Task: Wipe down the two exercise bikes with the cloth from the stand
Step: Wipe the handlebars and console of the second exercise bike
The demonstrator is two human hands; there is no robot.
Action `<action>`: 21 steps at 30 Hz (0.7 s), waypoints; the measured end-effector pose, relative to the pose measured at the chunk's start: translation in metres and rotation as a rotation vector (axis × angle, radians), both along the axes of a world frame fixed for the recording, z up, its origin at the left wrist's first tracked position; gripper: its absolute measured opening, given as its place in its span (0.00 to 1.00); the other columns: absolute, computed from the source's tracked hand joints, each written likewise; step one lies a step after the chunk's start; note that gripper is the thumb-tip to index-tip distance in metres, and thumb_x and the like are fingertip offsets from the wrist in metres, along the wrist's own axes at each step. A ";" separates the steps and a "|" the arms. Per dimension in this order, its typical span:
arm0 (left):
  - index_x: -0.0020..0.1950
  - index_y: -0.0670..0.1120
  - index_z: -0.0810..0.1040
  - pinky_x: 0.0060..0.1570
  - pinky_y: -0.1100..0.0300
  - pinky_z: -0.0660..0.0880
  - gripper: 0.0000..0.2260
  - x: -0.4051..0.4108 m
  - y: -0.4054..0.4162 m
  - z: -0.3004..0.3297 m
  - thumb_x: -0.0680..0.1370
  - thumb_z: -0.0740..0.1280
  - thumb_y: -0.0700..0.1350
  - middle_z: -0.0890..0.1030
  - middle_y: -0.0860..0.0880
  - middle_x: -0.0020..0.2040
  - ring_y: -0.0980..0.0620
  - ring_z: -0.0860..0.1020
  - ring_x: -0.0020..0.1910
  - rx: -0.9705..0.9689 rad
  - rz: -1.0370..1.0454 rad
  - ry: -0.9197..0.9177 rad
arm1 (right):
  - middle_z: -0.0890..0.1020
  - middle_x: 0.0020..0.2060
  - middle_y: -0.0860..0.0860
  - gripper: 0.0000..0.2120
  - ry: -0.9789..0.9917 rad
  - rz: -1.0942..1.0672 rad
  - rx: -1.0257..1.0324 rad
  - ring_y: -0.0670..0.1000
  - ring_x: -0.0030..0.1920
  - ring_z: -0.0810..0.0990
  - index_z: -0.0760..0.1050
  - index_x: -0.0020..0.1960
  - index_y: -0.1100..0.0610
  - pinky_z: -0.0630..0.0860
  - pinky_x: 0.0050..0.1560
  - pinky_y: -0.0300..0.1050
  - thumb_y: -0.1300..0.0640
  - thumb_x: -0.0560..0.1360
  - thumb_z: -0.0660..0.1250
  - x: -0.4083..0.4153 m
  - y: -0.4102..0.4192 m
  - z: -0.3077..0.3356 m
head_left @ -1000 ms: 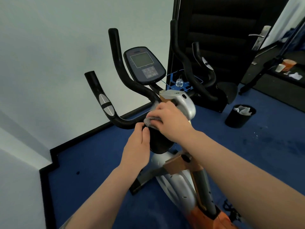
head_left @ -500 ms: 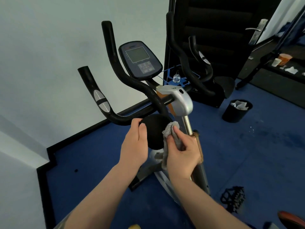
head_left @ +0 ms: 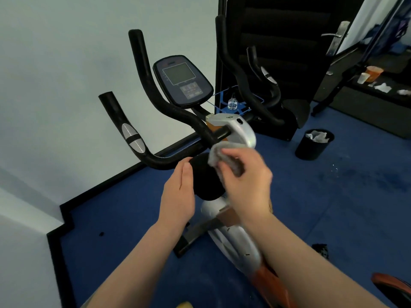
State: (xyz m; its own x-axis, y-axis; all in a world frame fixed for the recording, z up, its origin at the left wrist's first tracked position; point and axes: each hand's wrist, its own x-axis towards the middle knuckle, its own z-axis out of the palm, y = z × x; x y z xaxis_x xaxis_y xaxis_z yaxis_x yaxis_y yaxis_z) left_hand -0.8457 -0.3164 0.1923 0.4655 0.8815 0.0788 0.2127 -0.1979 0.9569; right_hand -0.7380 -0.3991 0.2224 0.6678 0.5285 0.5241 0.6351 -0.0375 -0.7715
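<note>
An exercise bike (head_left: 233, 238) with a silver and orange frame stands in front of me, its black handlebars (head_left: 153, 156) and console (head_left: 182, 80) facing the white wall. A black round knob (head_left: 205, 181) sits on the stem below the bars. My right hand (head_left: 246, 181) grips a grey cloth (head_left: 222, 156) against the knob's upper right side, blurred by motion. My left hand (head_left: 178, 194) rests flat with fingers together on the knob's left side. A second bike is not clearly in view.
A black bin (head_left: 313, 144) with paper in it stands on the blue carpet at right. Behind the bike a dark door (head_left: 289, 41) stands open, with a blue stand (head_left: 235, 101) carrying a small bottle beside it. A pedal (head_left: 321, 250) lies low at right.
My right hand dropped with the cloth from the top of the stem to beside the knob, then rose again to the knob's upper right. My left hand stayed on the knob.
</note>
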 end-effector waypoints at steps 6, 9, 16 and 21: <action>0.66 0.55 0.74 0.61 0.59 0.73 0.16 -0.010 0.005 -0.001 0.82 0.52 0.52 0.80 0.58 0.58 0.63 0.77 0.58 -0.065 -0.077 -0.060 | 0.82 0.49 0.39 0.10 0.079 0.057 -0.252 0.37 0.50 0.79 0.81 0.54 0.46 0.73 0.50 0.27 0.56 0.74 0.69 -0.029 0.006 -0.017; 0.66 0.57 0.74 0.63 0.52 0.73 0.16 -0.014 0.009 -0.001 0.82 0.52 0.53 0.80 0.58 0.59 0.61 0.76 0.59 -0.044 -0.094 -0.055 | 0.85 0.42 0.43 0.08 0.522 0.364 -0.243 0.41 0.43 0.83 0.83 0.50 0.47 0.79 0.45 0.38 0.56 0.73 0.70 -0.008 0.004 0.000; 0.44 0.62 0.82 0.45 0.62 0.76 0.18 -0.023 0.012 0.007 0.82 0.54 0.49 0.84 0.59 0.43 0.59 0.81 0.45 0.030 0.040 -0.178 | 0.82 0.48 0.40 0.10 0.164 0.210 -0.235 0.37 0.50 0.79 0.81 0.55 0.47 0.77 0.52 0.35 0.54 0.74 0.69 -0.032 0.023 0.003; 0.46 0.50 0.82 0.47 0.59 0.75 0.15 -0.022 0.025 0.012 0.80 0.55 0.47 0.83 0.55 0.44 0.55 0.80 0.48 0.090 0.034 -0.224 | 0.82 0.44 0.38 0.09 0.094 0.309 -0.450 0.37 0.48 0.79 0.83 0.51 0.47 0.75 0.50 0.33 0.57 0.71 0.72 -0.012 -0.008 0.010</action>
